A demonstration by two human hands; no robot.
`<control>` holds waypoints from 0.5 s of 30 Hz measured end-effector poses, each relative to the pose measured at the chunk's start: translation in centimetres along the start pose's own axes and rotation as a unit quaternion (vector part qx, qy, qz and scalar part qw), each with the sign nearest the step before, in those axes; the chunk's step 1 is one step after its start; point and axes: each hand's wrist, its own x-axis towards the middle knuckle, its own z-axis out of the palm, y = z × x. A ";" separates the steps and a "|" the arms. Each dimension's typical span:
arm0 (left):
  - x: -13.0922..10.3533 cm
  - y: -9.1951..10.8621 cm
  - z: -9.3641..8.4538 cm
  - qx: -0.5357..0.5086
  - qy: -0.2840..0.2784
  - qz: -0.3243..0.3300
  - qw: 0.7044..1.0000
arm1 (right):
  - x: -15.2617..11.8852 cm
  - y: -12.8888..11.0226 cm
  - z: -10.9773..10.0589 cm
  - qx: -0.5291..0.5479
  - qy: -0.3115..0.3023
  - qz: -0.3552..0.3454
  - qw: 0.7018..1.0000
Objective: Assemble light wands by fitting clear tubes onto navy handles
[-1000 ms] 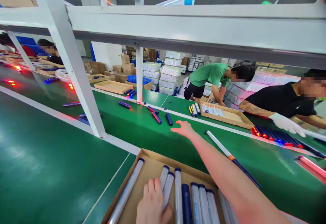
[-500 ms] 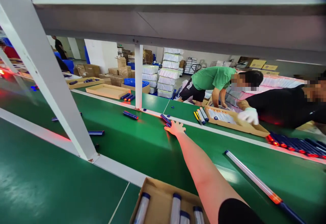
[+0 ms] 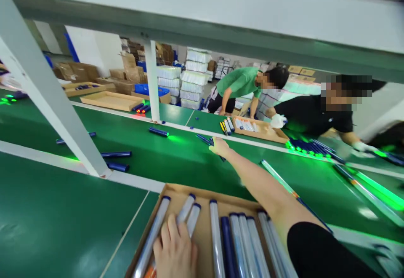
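Note:
My right hand (image 3: 219,146) reaches out over the green belt (image 3: 176,160), its fingers closed around dark blue tubes (image 3: 205,139) that stick out on both sides. My left hand (image 3: 176,246) is low in the view, over a cardboard tray (image 3: 202,193). Its fingers rest on clear tubes with blue caps (image 3: 193,217); whether it grips one cannot be made out. More clear tubes and one dark blue tube (image 3: 227,244) lie side by side in the tray.
A slanted white post (image 3: 53,88) stands at the left, a thinner one (image 3: 152,80) further back. Loose blue tubes (image 3: 117,154) and a long lit stick (image 3: 279,179) lie on the belt. Across it, two people bend near another tray (image 3: 261,130).
The view has shifted down and right. My right hand has closed on the blue tubes. My left hand has come into view over the tray. The lights turned mostly from red to green.

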 end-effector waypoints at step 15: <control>2.4 1.9 -8.0 -0.715 -0.098 -0.224 0.655 | -28.7 5.4 1.1 0.246 -0.073 -0.134 0.957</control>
